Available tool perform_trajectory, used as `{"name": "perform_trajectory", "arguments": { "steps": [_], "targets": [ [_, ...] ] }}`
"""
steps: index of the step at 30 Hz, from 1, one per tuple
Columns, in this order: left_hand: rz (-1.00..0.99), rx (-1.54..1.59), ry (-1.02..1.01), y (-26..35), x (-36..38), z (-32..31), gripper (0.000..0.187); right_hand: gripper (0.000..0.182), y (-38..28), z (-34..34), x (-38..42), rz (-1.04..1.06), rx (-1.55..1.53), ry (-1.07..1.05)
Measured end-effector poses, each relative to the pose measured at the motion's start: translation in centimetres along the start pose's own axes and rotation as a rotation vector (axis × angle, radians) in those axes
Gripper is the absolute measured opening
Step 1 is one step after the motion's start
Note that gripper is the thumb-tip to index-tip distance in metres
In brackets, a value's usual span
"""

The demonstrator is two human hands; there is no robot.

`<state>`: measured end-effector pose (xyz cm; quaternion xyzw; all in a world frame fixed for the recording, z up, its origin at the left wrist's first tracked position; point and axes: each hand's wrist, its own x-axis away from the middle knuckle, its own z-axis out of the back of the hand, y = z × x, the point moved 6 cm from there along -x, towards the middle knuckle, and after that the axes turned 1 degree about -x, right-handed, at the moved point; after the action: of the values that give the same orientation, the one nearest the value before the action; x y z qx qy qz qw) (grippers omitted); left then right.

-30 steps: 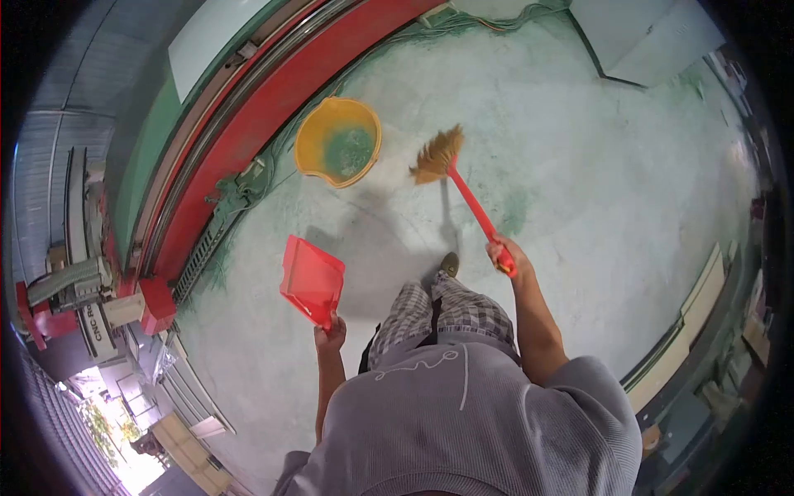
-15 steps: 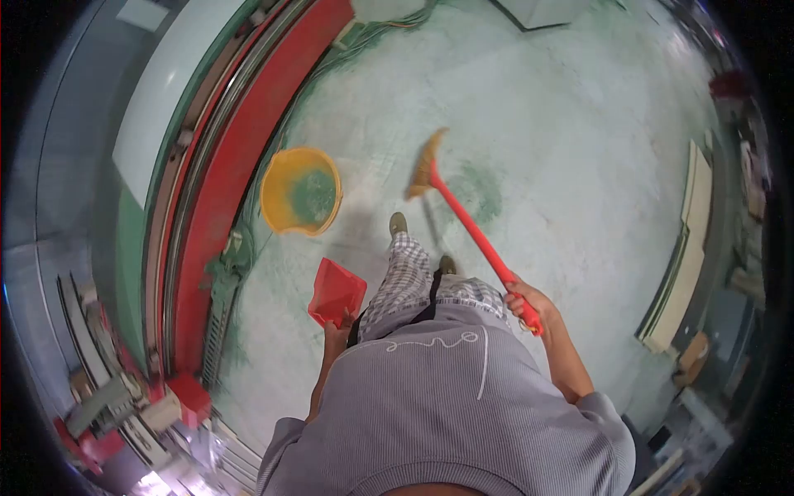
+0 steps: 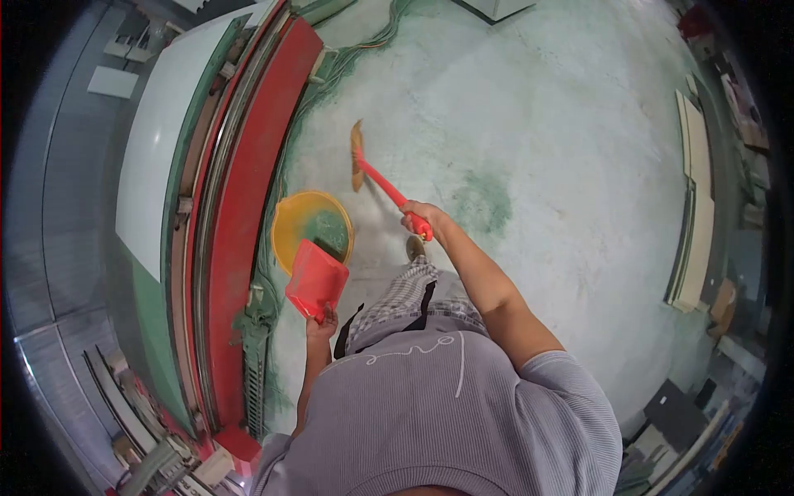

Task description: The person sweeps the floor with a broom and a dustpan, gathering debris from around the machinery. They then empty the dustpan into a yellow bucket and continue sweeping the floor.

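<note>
Head cam | left hand point(image 3: 322, 322) gripped red plastic dustpan point(image 3: 317, 279), which kinda pointed forward at round yellow plastic tub point(image 3: 285, 223) | right hand point(image 3: 423, 217) gripped red-handled, tan-bristled broom point(image 3: 382, 179), slanting forward-left

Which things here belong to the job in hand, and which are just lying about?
Job:
- red plastic dustpan, in left hand
- red-handled brown-bristled broom, in right hand
- round yellow bucket, probably

Lying about:
- long cream boards
- thin greenish cables
</note>
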<state>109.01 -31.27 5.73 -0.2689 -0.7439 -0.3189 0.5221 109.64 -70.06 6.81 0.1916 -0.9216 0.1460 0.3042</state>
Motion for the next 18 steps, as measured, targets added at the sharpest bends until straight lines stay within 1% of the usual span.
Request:
{"name": "perform_trajectory", "arguments": {
  "steps": [2, 4, 6, 7, 8, 10, 11, 13, 15, 17, 18],
  "targets": [
    [-0.007, -0.055, -0.001, 2.0, -1.1, -1.2, 0.041, 0.02, -1.4, 3.8, 0.2, 0.128, 0.014, 0.085],
    [-0.008, -0.104, -0.001, 3.1, -2.1, -2.2, 0.044, 0.021, -1.3, 9.2, 1.6, 0.267, -0.154, 0.076],
    [-0.004, -0.176, -0.015, 3.8, -2.6, -3.7, 0.044, 0.021, -0.7, 12.5, 5.4, 0.311, -0.343, 0.125],
    [0.059, -0.151, 0.012, 4.0, -2.7, -4.3, 0.041, 0.02, 0.2, 14.1, 7.1, 0.268, -0.539, 0.086],
    [0.074, -0.161, 0.009, 5.4, -5.2, -3.4, 0.041, 0.02, 1.3, 15.4, 8.6, 0.223, -0.733, 0.044],
    [0.111, -0.192, 0.014, 6.7, -7.5, -3.4, 0.04, 0.021, 3.3, 16.3, 12.1, 0.261, -0.884, 0.02],
    [0.135, -0.209, 0.01, 6.9, -8.2, -4.1, 0.04, 0.021, 4.9, 16.3, 13.3, 0.276, -0.893, 0.029],
    [0.172, -0.245, -0.005, 6.5, -9.1, -5.8, 0.04, 0.022, 8.3, 16.1, 15.5, 0.311, -1.102, -0.006],
    [0.2, -0.279, -0.027, 5.8, -9.8, -7.8, 0.039, 0.023, 11.6, 14.6, 17.1, 0.292, -1.223, -0.101],
    [0.228, -0.297, -0.058, 4.7, -10.4, -10.1, 0.039, 0.02, 14.6, 13.5, 18.4, 0.329, -1.194, -0.071],
    [0.243, -0.297, -0.073, 4.0, -10.6, -11.3, 0.038, 0.021, 15.8, 12.5, 19.2, 0.303, -1.233, -0.072]
  ]
}}
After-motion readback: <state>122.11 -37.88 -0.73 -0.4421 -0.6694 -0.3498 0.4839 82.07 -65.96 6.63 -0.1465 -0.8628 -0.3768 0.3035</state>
